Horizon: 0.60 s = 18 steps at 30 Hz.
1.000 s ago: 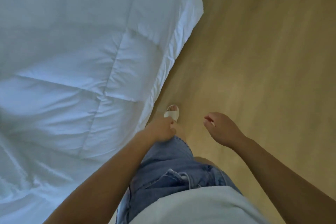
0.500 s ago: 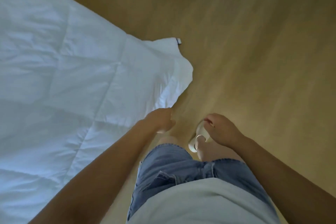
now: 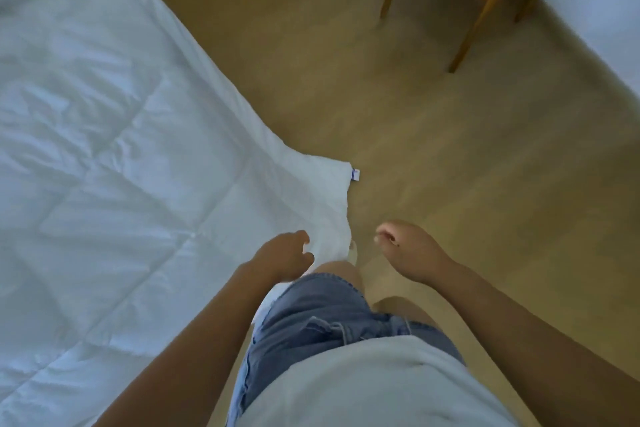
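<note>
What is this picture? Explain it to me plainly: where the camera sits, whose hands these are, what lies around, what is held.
There is no machine here. A person wears one camera on the head, and it looks down along the body, so you see a pale shirt, denim shorts and both bare arms. The left hand reaches, fingers curled, at the edge of a white duvet spread at the left. Whether it grips the cloth cannot be told. A small label sticks out at the duvet's corner. The right hand is loosely curled above the wooden floor and holds nothing. At the top right stand the legs of a chair.
</note>
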Available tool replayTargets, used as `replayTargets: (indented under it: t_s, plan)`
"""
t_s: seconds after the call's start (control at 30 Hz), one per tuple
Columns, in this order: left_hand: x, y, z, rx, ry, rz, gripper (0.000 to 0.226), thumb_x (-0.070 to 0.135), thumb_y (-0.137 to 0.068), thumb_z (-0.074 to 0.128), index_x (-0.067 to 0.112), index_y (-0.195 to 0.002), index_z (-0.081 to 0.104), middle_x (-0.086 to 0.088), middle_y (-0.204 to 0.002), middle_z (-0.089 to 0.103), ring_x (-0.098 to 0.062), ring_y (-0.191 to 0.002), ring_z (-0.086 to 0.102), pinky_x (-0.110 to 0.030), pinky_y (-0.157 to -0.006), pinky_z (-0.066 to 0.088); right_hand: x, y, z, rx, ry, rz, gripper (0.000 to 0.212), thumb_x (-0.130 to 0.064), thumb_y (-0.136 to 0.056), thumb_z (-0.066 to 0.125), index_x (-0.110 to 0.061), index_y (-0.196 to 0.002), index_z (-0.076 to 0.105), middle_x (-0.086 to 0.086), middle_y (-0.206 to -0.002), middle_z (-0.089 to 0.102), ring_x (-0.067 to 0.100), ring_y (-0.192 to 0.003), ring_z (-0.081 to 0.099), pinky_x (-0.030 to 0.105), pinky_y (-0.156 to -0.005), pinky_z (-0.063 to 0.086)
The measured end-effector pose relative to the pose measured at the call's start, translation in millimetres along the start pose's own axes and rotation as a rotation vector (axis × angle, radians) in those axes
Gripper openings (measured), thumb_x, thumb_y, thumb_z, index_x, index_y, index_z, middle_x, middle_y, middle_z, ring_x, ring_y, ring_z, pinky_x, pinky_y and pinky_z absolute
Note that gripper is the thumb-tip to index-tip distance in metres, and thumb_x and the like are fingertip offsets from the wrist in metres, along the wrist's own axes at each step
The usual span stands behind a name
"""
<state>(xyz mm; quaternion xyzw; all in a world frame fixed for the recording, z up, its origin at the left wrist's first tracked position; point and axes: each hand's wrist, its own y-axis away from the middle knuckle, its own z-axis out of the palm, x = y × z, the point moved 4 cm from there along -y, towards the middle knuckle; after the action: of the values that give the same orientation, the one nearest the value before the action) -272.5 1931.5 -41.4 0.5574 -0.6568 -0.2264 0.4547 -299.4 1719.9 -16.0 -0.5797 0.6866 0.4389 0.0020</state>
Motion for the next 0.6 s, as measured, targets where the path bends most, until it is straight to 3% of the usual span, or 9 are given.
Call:
replayTargets:
  t_s: [0.17, 0.23, 0.4, 0.47, 0.6]
  plan:
    - [68, -60, -78, 0.03, 0.086, 0.018, 0.044, 0.03, -0.098, 0.041, 0.015, -0.139, 0.039, -0.008, -0.141, 0.046, -0.025, -0.125, 0.046, -0.032, -0.101, 0.036, -9, -83, -93, -0.039, 0.055, -0.073, 0.031, -0.019, -0.097, 0.044, 0.007, -0.104, 0.06, 0.016, -0.098, 0.062, 0.029, -0.092, 0.058, 0.038, -0.08, 0.046]
    - [89, -88, -104, 0.029, 0.119, 0.011, 0.045, 0.031, -0.098, 0.042, 0.015, -0.14, 0.038, -0.007, -0.142, 0.045, -0.025, -0.126, 0.046, -0.031, -0.103, 0.035, -10, -122, -125, -0.06, 0.064, -0.104, 0.032, -0.017, -0.097, 0.044, 0.011, -0.1, 0.058, 0.016, -0.09, 0.061, 0.028, -0.084, 0.056, 0.036, -0.073, 0.043]
    - [126, -165, -176, 0.085, 0.223, -0.095, 0.045, 0.031, -0.099, 0.041, 0.014, -0.141, 0.037, -0.008, -0.142, 0.046, -0.024, -0.124, 0.046, -0.03, -0.103, 0.035, -19, -239, -211, -0.138, 0.108, -0.201, 0.027, -0.02, -0.098, 0.043, -0.002, -0.101, 0.062, 0.007, -0.098, 0.061, 0.02, -0.089, 0.055, 0.032, -0.077, 0.042]
    - [140, -189, -212, 0.123, 0.289, -0.159, 0.044, 0.03, -0.099, 0.041, 0.013, -0.14, 0.039, -0.009, -0.141, 0.046, -0.025, -0.124, 0.046, -0.03, -0.102, 0.036, -31, -283, -248, -0.18, 0.176, -0.246, 0.027, -0.022, -0.097, 0.042, -0.005, -0.102, 0.061, 0.007, -0.098, 0.061, 0.021, -0.088, 0.056, 0.031, -0.071, 0.041]
    - [164, -223, -291, 0.214, 0.415, -0.216, 0.038, 0.024, -0.099, 0.041, 0.005, -0.129, 0.052, -0.01, -0.13, 0.055, -0.025, -0.115, 0.052, -0.025, -0.087, 0.038, -75, -362, -297, -0.317, 0.387, -0.4, 0.03, -0.027, -0.096, 0.04, -0.006, -0.103, 0.061, 0.009, -0.094, 0.063, 0.024, -0.081, 0.058, 0.034, -0.066, 0.044]
